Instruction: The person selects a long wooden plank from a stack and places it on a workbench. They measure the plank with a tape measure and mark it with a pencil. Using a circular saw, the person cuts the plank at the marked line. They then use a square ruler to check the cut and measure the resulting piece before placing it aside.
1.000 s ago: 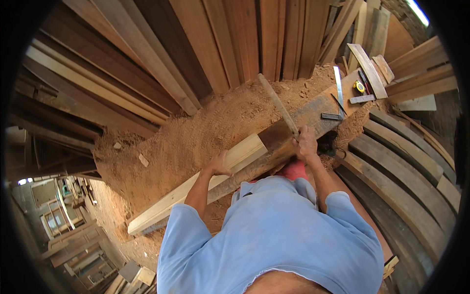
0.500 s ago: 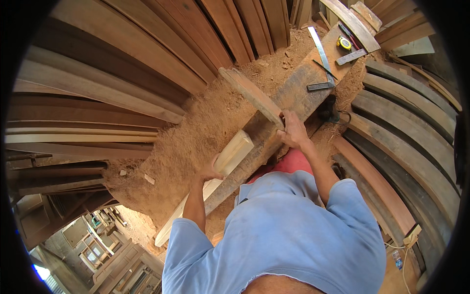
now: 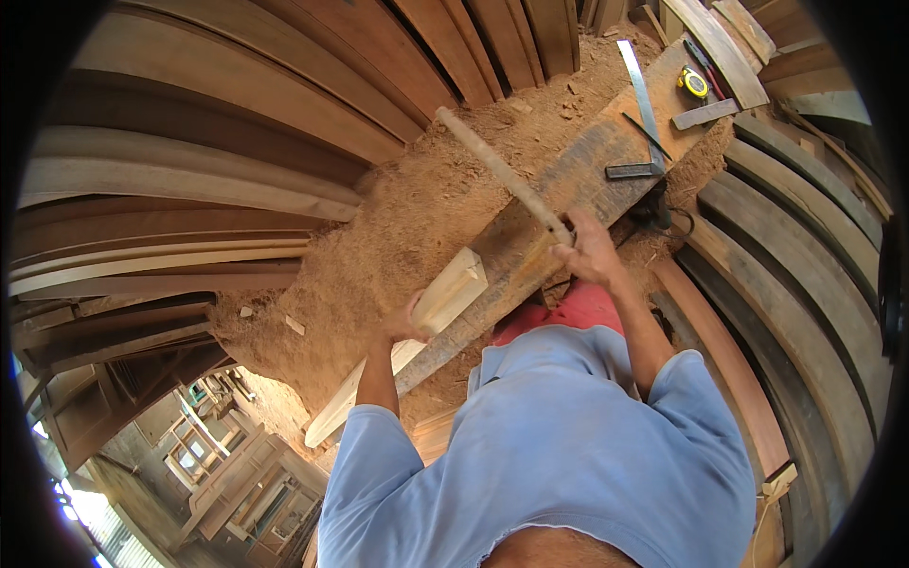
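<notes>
My left hand (image 3: pixel 402 320) is closed round a pale squared timber (image 3: pixel 450 298) lying lengthwise along a worn bench plank (image 3: pixel 587 180). My right hand (image 3: pixel 587 248) grips the lower end of a narrow wooden slat (image 3: pixel 502 170), which points away up-left above the plank and sawdust. At the plank's far end lie a metal square (image 3: pixel 634 170), a thin dark strip (image 3: pixel 646 134), a yellow tape measure (image 3: pixel 694 83), a red-handled tool (image 3: pixel 712 80) and a short wood block (image 3: pixel 704 115).
Dense rows of boards (image 3: pixel 237 104) lean along the far and left sides. Curved-looking planks (image 3: pixel 786 265) lie at the right, beside a dark object (image 3: pixel 653 210) under the bench edge. Sawdust (image 3: pixel 369 256) covers the ground; frames and offcuts (image 3: pixel 208 445) are piled at the lower left.
The view has swung, shifting the bench upward and racks around. The slat has turned about its length, showing a broader face half a second ago and a narrow one now. Both hands keep hold.
</notes>
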The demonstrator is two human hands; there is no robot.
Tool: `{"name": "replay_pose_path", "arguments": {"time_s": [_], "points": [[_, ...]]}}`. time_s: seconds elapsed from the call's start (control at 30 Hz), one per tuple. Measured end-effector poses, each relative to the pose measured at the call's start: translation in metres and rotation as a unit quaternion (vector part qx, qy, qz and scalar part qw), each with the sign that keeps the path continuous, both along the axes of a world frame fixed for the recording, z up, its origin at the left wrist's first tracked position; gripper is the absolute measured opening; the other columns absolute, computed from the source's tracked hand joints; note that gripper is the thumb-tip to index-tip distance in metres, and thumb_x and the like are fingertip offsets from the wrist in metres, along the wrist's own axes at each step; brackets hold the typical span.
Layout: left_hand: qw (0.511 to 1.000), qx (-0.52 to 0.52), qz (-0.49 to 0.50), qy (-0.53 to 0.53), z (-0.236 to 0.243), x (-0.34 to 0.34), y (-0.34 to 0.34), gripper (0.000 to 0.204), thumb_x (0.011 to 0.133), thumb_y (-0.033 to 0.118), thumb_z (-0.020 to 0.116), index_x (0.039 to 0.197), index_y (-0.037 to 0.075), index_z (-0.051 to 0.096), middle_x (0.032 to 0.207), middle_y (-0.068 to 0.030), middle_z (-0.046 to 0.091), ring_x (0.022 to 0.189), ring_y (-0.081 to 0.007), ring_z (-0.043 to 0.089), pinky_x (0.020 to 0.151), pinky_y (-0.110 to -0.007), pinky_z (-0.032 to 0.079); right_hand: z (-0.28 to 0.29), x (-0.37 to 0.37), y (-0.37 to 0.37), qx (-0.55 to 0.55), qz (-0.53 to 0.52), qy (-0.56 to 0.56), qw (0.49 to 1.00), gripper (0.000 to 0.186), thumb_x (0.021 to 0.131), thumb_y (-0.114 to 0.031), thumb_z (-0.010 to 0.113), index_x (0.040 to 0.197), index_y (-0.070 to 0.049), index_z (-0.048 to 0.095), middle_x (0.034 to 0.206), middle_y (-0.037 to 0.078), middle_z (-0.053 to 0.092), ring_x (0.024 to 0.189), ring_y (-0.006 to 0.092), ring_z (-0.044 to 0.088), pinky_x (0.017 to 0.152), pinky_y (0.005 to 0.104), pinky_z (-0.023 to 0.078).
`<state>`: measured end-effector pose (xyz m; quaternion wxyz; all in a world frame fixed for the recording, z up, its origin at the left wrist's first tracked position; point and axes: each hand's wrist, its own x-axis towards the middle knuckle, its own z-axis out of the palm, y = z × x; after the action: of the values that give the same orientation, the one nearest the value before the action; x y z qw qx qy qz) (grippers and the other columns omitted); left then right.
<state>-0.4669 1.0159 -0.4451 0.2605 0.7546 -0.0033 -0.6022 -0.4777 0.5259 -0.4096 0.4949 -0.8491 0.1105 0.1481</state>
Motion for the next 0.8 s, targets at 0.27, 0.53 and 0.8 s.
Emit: {"name": "replay_pose_path", "arguments": {"time_s": [0.27,0.53,0.8], "points": [[0.992,-0.003,-0.015,-0.127,0.012,-0.014,-0.020,0.122,0.046,0.026,0.093,0.154,0.012,0.037,0.145,-0.0172,0.054,0.136,-0.0360,0.050,0.114,-0.044,0.041,-0.035,-0.023,-0.081,-0.088,0.059,0.144,0.984,0.037,0.089,-0.032,0.072,0.093,0.003,0.061,0.088,0.026,0.063,0.085,0.0424,0.063,0.075,0.0489,0.048],[0.955,0.132,-0.057,-0.259,0.001,-0.069,-0.037,0.127,0.047,0.032,0.093,0.156,0.015,0.029,0.146,-0.0231,0.044,0.138,-0.0440,0.039,0.117,-0.055,0.031,-0.013,-0.034,-0.043,-0.267,0.042,0.223,0.937,0.037,0.093,-0.030,0.067,0.111,0.002,0.064,0.108,0.029,0.068,0.108,0.0469,0.064,0.089,0.0538,0.051],[0.891,0.258,-0.024,-0.372,-0.002,-0.110,-0.078,0.128,0.051,0.034,0.095,0.158,0.018,0.027,0.145,-0.0232,0.041,0.136,-0.0455,0.039,0.118,-0.060,0.024,-0.013,0.025,0.023,-0.218,0.179,0.021,0.959,0.035,0.090,-0.027,0.066,0.111,0.001,0.066,0.096,0.026,0.071,0.097,0.0459,0.067,0.084,0.0531,0.052]]}}
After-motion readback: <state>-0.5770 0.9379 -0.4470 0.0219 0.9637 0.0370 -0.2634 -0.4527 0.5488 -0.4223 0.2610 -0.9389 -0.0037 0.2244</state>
